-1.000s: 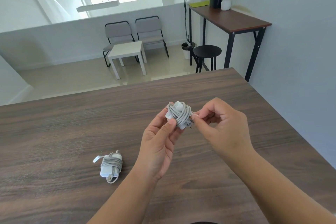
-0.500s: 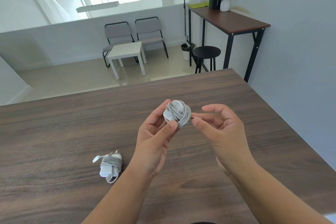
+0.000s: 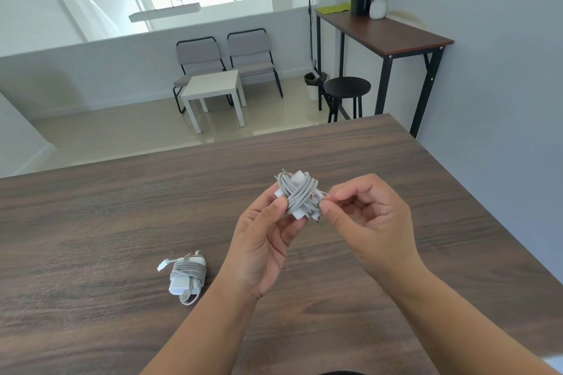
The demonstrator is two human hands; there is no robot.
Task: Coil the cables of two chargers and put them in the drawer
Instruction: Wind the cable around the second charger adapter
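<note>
The first charger [image 3: 187, 276] lay on the counter [image 3: 91, 222], its cable already wound round the white block, well to the left of and nearer than the raised hands. Right of it, the left hand [image 3: 265, 240] was closed on the second charger [image 3: 297, 195], held above the counter with grey cable crossed over its body. Right of that, the right hand [image 3: 364, 216] pinched the loose cable end against the bundle between thumb and forefinger, the other fingers curled. Coiling looked nearly finished; the next move probably called for tucking that end in. No drawer was visible.
</note>
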